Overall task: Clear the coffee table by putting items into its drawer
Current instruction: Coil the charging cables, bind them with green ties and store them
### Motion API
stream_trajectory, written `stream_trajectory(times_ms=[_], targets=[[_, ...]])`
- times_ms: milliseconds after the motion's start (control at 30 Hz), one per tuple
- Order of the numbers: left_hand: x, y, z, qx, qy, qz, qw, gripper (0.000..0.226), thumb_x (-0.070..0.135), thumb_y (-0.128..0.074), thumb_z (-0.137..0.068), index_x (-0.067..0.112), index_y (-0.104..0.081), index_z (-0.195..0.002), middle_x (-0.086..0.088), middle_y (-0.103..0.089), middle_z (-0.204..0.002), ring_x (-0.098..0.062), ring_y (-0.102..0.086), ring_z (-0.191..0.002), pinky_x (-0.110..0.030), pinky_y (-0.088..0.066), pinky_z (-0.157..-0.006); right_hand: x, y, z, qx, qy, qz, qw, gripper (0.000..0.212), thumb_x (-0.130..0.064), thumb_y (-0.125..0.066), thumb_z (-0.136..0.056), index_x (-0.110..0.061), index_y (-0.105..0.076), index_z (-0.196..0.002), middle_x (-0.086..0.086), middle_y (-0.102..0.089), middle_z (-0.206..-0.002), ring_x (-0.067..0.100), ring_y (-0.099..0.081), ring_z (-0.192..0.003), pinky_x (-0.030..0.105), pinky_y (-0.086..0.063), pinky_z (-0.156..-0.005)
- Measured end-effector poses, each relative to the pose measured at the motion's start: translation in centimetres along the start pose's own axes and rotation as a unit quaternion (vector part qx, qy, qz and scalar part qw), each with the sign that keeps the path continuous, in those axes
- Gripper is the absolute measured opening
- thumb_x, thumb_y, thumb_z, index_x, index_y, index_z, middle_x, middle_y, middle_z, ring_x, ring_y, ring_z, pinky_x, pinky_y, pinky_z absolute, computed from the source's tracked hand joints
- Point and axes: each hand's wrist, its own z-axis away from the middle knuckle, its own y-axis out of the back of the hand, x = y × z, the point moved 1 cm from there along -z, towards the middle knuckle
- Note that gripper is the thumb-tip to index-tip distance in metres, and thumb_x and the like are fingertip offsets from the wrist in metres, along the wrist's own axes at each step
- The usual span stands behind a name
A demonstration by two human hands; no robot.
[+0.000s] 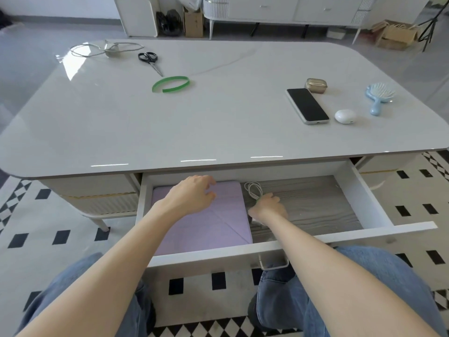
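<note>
The white drawer (pixel 364 190) of the coffee table (pixel 170 130) stands pulled out toward me. A lilac tablet case (pixel 218 227) lies flat in its left half. My left hand (pixel 189 195) hovers over the case with relaxed, spread fingers, holding nothing. My right hand (pixel 267 207) is inside the drawer beside the case, fingers curled on a coiled white cable (pixel 252 189) with a green tie. On the tabletop lie a white cord (pixel 107 48), black scissors (pixel 149 59), a green strap (pixel 171 84), a phone (pixel 307 105), a tan case (pixel 315 85), a white earbud case (pixel 345 116) and a blue hairbrush (pixel 379 96).
The drawer's right half shows bare grey wood-grain lining (pixel 315 203). My knees in jeans (pixel 364 276) sit under the drawer front. A black-and-white patterned rug (pixel 60 237) covers the floor. A white cabinet (pixel 279 10) and cardboard boxes (pixel 396 35) stand beyond the table.
</note>
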Motion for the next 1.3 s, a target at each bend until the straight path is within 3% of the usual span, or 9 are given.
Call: stream_trajectory(times_ms=[167, 300, 433, 533, 667, 800, 967, 1167, 1300], targets=[[-0.1, 0.5, 0.0, 0.003, 0.006, 0.011, 1.0, 0.041, 0.029, -0.048, -0.095, 0.026, -0.047, -0.136, 0.005, -0.054, -0.135, -0.021, -0.051, -0.118, -0.034, -0.042, -0.099, -0.9, 0.9, -0.2, -0.055, -0.008, -0.033, 0.998, 0.077, -0.04, -0.057, -0.084, -0.002, -0.028, -0.144, 0.016, -0.036, -0.146, 0.032, -0.037, -0.134, 0.038, -0.039, -0.106], [-0.1, 0.9, 0.3, 0.006, 0.009, 0.023, 1.0, 0.041, 0.028, -0.049, -0.095, 0.025, -0.048, -0.135, 0.004, -0.054, -0.134, -0.02, -0.051, -0.12, -0.035, -0.042, -0.1, -0.7, 2.0, 0.2, -0.063, 0.028, -0.036, 0.997, 0.036, -0.024, -0.046, -0.089, -0.007, -0.056, -0.119, 0.012, -0.059, -0.127, 0.029, -0.058, -0.114, 0.029, -0.045, -0.083], [-0.1, 2.1, 1.1, 0.031, 0.015, 0.062, 0.998, 0.038, 0.028, -0.049, -0.095, 0.024, -0.051, -0.133, 0.005, -0.058, -0.128, -0.018, -0.054, -0.116, -0.033, -0.044, -0.097, -0.5, 3.8, 2.3, -0.001, 0.087, 0.017, 0.996, 0.027, -0.017, -0.048, -0.087, -0.011, -0.06, -0.11, 0.012, -0.06, -0.118, 0.03, -0.057, -0.113, 0.03, -0.043, -0.082], [-0.9, 3.5, 2.2, 0.059, 0.023, 0.093, 0.994, 0.035, 0.028, -0.049, -0.095, 0.027, -0.054, -0.129, 0.009, -0.061, -0.123, -0.017, -0.057, -0.108, -0.033, -0.046, -0.091, -1.8, 5.9, 4.7, -0.021, 0.147, 0.043, 0.988, 0.011, -0.021, -0.049, -0.085, -0.014, -0.054, -0.08, 0.006, -0.06, -0.095, 0.027, -0.058, -0.085, 0.028, -0.042, -0.071], [-2.1, 5.4, 4.5, 0.123, 0.045, 0.164, 0.978, 0.029, 0.027, -0.049, -0.095, 0.029, -0.058, -0.123, 0.013, -0.065, -0.112, -0.014, -0.061, -0.1, -0.029, -0.047, -0.083, -3.1, 8.4, 8.2, -0.074, 0.22, 0.011, 0.973, 0.025, -0.032, -0.05, -0.089, -0.017, -0.068, -0.097, -0.001, -0.073, -0.095, 0.02, -0.062, -0.063, 0.026, -0.048, -0.064], [-3.5, 7.5, 5.8, 0.172, 0.075, 0.267, 0.945, 0.027, 0.024, -0.048, -0.093, 0.032, -0.061, -0.116, 0.016, -0.068, -0.099, -0.015, -0.066, -0.088, -0.026, -0.048, -0.065, -4.5, 10.3, 11.6, -0.05, 0.296, -0.086, 0.95, 0.018, -0.028, -0.051, -0.09, -0.023, -0.068, -0.092, -0.009, -0.073, -0.083, 0.016, -0.065, -0.064, 0.027, -0.052, -0.064], [-5.9, 11.2, 6.8, 0.198, 0.098, 0.273, 0.936, 0.028, 0.022, -0.049, -0.093, 0.03, -0.06, -0.118, 0.01, -0.067, -0.106, -0.019, -0.064, -0.092, -0.038, -0.053, -0.086, -9.0, 12.4, 12.7, 0.029, 0.326, -0.134, 0.935, 0.016, -0.025, -0.05, -0.084, -0.031, -0.064, -0.086, -0.009, -0.071, -0.093, 0.019, -0.068, -0.084, 0.033, -0.056, -0.081], [-10.2, 16.1, 5.4, 0.227, 0.134, 0.287, 0.921, 0.03, 0.018, -0.051, -0.093, 0.024, -0.06, -0.12, 0.003, -0.066, -0.113, -0.019, -0.059, -0.086, -0.032, -0.05, -0.082, -15.9, 13.5, 12.7, 0.017, 0.346, -0.148, 0.926, 0.032, -0.019, -0.047, -0.091, -0.02, -0.061, -0.119, 0.0, -0.061, -0.121, 0.019, -0.058, -0.108, 0.03, -0.048, -0.091], [-12.4, 18.4, 3.5, 0.225, 0.144, 0.276, 0.923, 0.032, 0.019, -0.051, -0.094, 0.025, -0.057, -0.125, 0.006, -0.063, -0.116, -0.016, -0.058, -0.098, -0.027, -0.044, -0.08, -20.1, 13.6, 12.0, 0.003, 0.369, -0.113, 0.922, 0.042, -0.013, -0.045, -0.092, -0.017, -0.05, -0.134, 0.004, -0.044, -0.14, 0.02, -0.044, -0.127, 0.028, -0.039, -0.097]])
